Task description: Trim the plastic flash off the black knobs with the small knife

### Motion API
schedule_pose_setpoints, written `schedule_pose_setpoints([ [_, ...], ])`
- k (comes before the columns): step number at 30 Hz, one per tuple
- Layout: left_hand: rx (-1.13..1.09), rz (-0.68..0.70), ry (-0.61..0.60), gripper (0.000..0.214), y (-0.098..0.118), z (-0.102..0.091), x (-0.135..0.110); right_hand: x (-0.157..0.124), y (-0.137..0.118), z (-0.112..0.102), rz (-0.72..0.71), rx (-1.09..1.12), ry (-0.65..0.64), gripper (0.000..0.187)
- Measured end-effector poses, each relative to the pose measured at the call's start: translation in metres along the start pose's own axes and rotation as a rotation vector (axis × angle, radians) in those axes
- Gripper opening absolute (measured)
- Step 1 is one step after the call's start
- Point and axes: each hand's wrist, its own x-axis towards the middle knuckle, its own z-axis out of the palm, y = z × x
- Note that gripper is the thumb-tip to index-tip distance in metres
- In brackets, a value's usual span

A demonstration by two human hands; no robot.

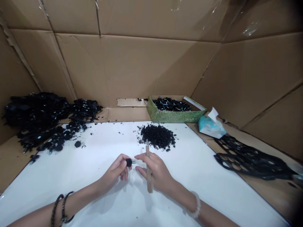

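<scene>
Knob (128,162), round, black and metal-stemmed, sits between left fingers (122,166).

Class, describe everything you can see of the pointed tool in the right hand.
The tool has a straight, light-brown handle that looks wooden, and a narrow greyish tip. The right hand holds it over the white tabletop, tip uppermost in view, lower end free. The tip overlaps the dark pile behind; contact is unclear.
</scene>
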Motion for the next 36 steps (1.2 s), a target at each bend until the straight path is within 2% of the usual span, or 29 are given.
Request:
schedule_pose_setpoints([
  [3,0.01,-0.007,-0.034,0.031,-0.001,-0.001,0.0,0.0,0.004,0.004,-0.028,0.142,-0.025,0.026],
  [7,0.016,-0.008,-0.057,0.031,-0.003,-0.002,0.001,-0.001,0.002,0.008,-0.031,0.258,-0.048,0.023],
  [18,0.064,-0.077,-0.102,0.032,0.002,0.0,-0.001,-0.002,0.002,0.008,-0.069,0.219,0.066,0.012],
  [25,0.073,-0.069,-0.094,0.032,0.01,0.003,-0.003,-0.002,0.002,0.008,-0.003,0.348,0.059,0.006],
  [29,0.049,-0.043,-0.108,0.029,0.004,0.002,-0.001,0.0,-0.002,0.006,0.056,0.431,0.038,0.006],
  [36,0.032,0.0,-0.026,0.028,-0.006,0.001,0.0,-0.003,-0.004,0.011,0.152,0.503,0.003,0.009],
])
